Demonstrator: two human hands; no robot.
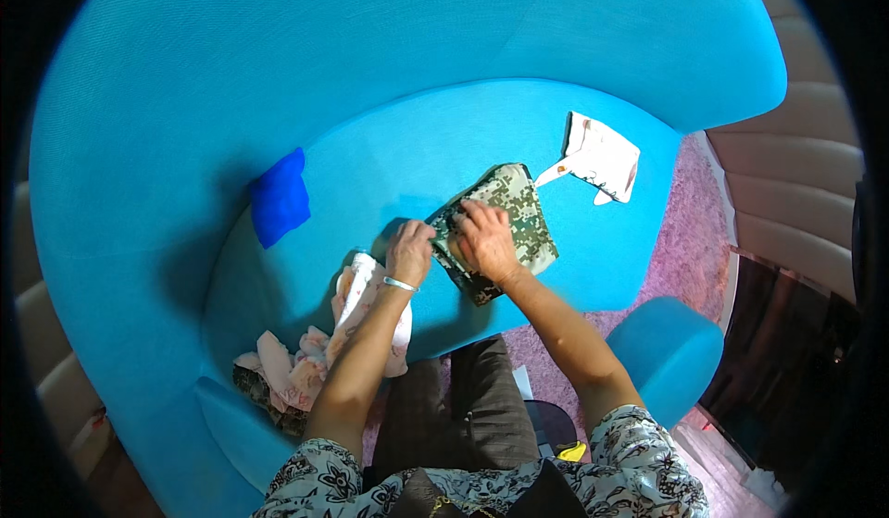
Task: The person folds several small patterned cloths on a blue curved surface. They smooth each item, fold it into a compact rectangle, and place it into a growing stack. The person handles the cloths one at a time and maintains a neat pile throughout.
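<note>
A folded piece of digital camouflage cloth [531, 219] in green, tan and dark tones lies on the blue sofa seat [389, 191] before me. At its left corner, the fingertips of my left hand [410, 251] pinch the edge of the fabric. My right hand [489, 240] rests on top of the cloth with its fingers bent, covering part of the middle. Whether those fingers grip a layer or only press on it cannot be seen. Under my left forearm lies a pale pink patterned cloth [354, 296], partly hidden.
A folded white garment [604, 160] with a strap lies at the right of the seat. A blue folded cloth or pouch [280, 197] leans at the left backrest. Crumpled pink fabric [305, 372] lies over dark camouflage fabric [260, 389]. A blue padded armrest [667, 355] stands at right.
</note>
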